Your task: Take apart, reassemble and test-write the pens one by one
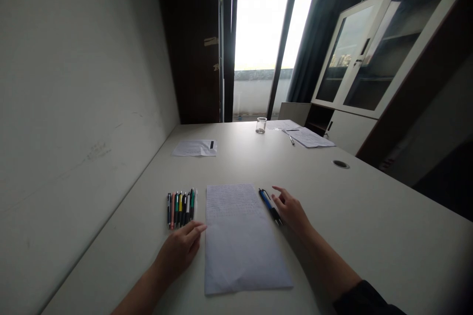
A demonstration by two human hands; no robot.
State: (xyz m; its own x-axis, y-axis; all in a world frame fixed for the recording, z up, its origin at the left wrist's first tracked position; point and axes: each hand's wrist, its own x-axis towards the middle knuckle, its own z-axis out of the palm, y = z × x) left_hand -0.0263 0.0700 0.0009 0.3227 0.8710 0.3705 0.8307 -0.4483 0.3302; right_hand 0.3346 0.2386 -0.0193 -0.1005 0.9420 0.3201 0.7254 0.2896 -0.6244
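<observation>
A sheet of paper (240, 236) with faint handwriting on its upper half lies on the white table (369, 226) in front of me. My left hand (180, 251) rests flat at the paper's left edge, fingers stretched out, just below a row of several coloured pens (182, 208). My right hand (290, 210) lies to the right of the paper, fingers loosely spread, touching or almost touching two pens (269, 205), one blue and one dark, that lie side by side. Neither hand holds anything.
Farther back lie a folded paper (195, 148) at the left, a small glass jar (261, 125), and more papers with a pen (305, 137) at the right. A cable hole (340, 164) sits in the tabletop. A wall runs along the left; a cabinet stands at right.
</observation>
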